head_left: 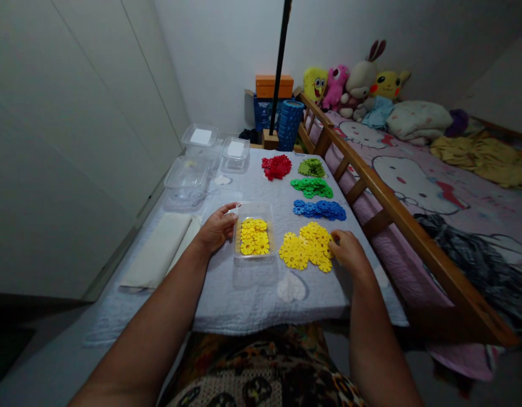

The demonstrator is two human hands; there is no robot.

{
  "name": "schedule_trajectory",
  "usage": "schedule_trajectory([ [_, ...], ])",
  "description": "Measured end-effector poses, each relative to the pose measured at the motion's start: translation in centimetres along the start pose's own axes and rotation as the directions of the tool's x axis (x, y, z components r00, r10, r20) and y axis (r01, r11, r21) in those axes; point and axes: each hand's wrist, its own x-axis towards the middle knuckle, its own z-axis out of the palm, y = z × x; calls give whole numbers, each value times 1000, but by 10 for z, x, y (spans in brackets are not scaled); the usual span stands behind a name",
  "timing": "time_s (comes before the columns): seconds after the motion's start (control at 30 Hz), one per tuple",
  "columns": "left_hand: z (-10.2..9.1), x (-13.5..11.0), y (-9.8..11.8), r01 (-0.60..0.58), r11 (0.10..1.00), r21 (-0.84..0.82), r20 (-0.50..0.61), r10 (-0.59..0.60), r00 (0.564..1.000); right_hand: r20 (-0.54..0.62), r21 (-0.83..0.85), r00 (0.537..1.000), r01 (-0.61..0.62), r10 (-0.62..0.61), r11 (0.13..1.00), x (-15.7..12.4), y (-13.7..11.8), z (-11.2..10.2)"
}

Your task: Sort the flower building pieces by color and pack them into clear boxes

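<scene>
My left hand point(218, 227) grips the left wall of a clear plastic container point(255, 262), with the thumb bent over its rim. Inside lie several yellow flower-shaped plastic discs point(255, 237). To the right of it, a loose spread of more yellow discs point(307, 247) rests on the tablecloth. At that spread's right edge is my right hand point(348, 249), fingers curled closed against the outermost discs; whether a disc is between the fingertips is hidden. Beyond are piles of blue discs point(320, 210), green discs point(312, 187), olive-green discs point(312, 167) and red discs point(277, 167).
Clear containers point(187, 178) stand at the table's back left, two bearing white labels. A folded cream cloth point(157, 249) lies at the left. A wooden bed rail point(371, 195) runs along the right side. A black pole point(280, 68) rises behind the table.
</scene>
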Motion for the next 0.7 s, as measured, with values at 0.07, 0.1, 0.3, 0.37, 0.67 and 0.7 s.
schedule_trajectory([
  [0.07, -1, 1, 0, 0, 1000, 2, 3, 0, 1000, -14, 59, 1000, -13, 14, 998, 1, -1, 0],
  [0.1, -1, 1, -1, -1, 1000, 3, 5, 1, 1000, -23, 95, 1000, -18, 20, 995, 1, -1, 0],
  [0.3, 0, 1, 0, -6, 1000, 10, 14, 6, 1000, -43, 240, 998, -25, 36, 971, -2, -10, -8],
  [0.37, 1, 0, 1, -8, 1000, 14, 16, 7, 1000, -37, 289, 999, -12, 24, 957, -3, -15, -15],
  [0.67, 2, 0, 1, -4, 1000, 9, 9, 4, 1000, -106, 549, 969, 243, -222, 800, -7, -97, -34],
  [0.7, 1, 0, 1, -4, 1000, 7, 12, 3, 1000, -112, 547, 957, 286, -269, 787, -8, -110, -32],
])
